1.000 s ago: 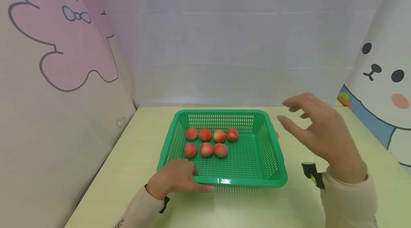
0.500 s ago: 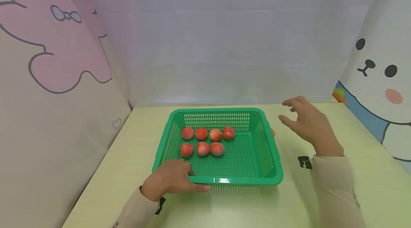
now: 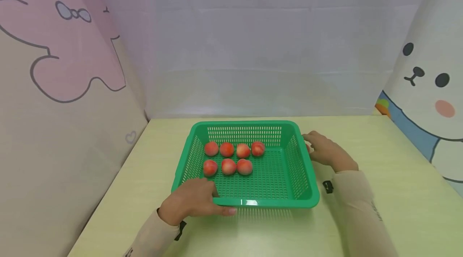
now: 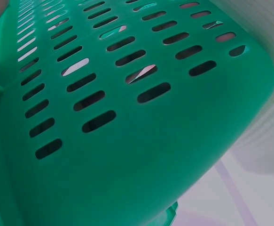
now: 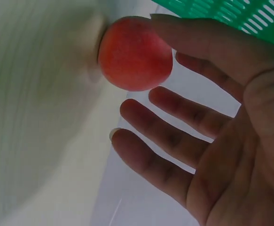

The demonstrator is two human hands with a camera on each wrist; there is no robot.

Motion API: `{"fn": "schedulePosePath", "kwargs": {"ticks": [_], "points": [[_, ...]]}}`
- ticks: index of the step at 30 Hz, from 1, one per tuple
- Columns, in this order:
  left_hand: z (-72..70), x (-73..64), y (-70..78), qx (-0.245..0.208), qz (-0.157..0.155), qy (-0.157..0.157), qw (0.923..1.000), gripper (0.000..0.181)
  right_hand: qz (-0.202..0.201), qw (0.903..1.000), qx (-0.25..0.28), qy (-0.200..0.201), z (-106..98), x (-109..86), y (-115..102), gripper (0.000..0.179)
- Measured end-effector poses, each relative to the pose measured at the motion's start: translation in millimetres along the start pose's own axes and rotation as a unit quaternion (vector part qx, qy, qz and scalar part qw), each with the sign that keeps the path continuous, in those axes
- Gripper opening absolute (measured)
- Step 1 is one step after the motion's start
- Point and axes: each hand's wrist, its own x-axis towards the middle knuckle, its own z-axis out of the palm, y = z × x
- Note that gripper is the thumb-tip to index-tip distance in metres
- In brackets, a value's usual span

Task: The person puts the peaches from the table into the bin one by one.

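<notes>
My left hand (image 3: 191,200) grips the front rim of a green plastic basket (image 3: 267,203), its thumb outside and its fingers over the inner side. Several red peaches (image 3: 228,166) lie in two rows in the basket's left part. Close against the basket's right wall, my right hand (image 3: 327,153) is at a single peach (image 5: 136,54) on the table. In the right wrist view the thumb overlaps this peach, while the other fingers spread loosely beside it. Whether the thumb and index finger press on it cannot be told. The left wrist view holds the slotted basket wall (image 4: 174,122).
The basket stands on a pale yellow-green table (image 3: 383,152). A white curtain (image 3: 231,64) hangs behind the table. Cartoon-printed cloths flank it, with a pink figure (image 3: 72,60) on the left and a white one (image 3: 423,100) on the right.
My right hand has come down and left to the peach beside the basket. The left hand keeps its grip on the rim. The head view has shifted slightly.
</notes>
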Motion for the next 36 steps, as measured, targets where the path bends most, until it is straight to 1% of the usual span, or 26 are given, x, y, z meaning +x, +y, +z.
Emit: {"fn": "schedulePosePath", "kwargs": {"ticks": [3,4,8,13,16,20,23,26,30,36], "points": [[0.1,-0.3,0.2,0.003,-0.001,0.001,1.0000,0.071,0.001,0.9999,0.002,-0.016,4.2,0.9,0.4,0.015],[0.1,-0.4,0.3,0.003,-0.001,0.001,1.0000,0.071,0.003,0.9998,0.001,-0.021,5.1,1.3,0.6,0.013],[-0.1,-0.3,1.0,0.004,-0.004,0.000,1.0000,0.071,0.017,0.9993,-0.005,-0.033,6.7,2.8,0.9,0.009],[-0.5,-0.3,1.8,0.003,-0.005,-0.002,1.0000,0.070,0.019,0.9989,-0.014,-0.040,6.6,2.6,3.9,0.002],[-0.7,-0.5,2.2,0.003,-0.004,-0.002,1.0000,0.070,0.028,0.9986,-0.012,-0.043,7.3,2.1,6.1,0.010],[-1.0,-0.8,2.5,0.004,-0.004,-0.003,1.0000,0.070,0.050,0.9973,-0.009,-0.052,7.5,1.3,9.0,0.032],[-1.0,-0.7,2.3,0.003,-0.005,-0.004,1.0000,0.070,0.066,0.9966,-0.006,-0.049,3.8,-0.2,9.6,0.044],[-1.1,-0.4,2.2,0.003,-0.006,-0.006,1.0000,0.070,0.064,0.9976,0.003,-0.026,-6.0,-4.9,8.7,0.048],[-1.4,0.0,2.3,0.004,-0.004,-0.007,1.0000,0.070,0.033,0.9989,0.021,0.024,-27.1,-17.9,3.1,0.049],[-1.1,-0.2,1.3,0.004,0.000,-0.006,1.0000,0.069,-0.006,0.9948,0.028,0.098,-55.6,-36.9,-18.2,0.053]]}}
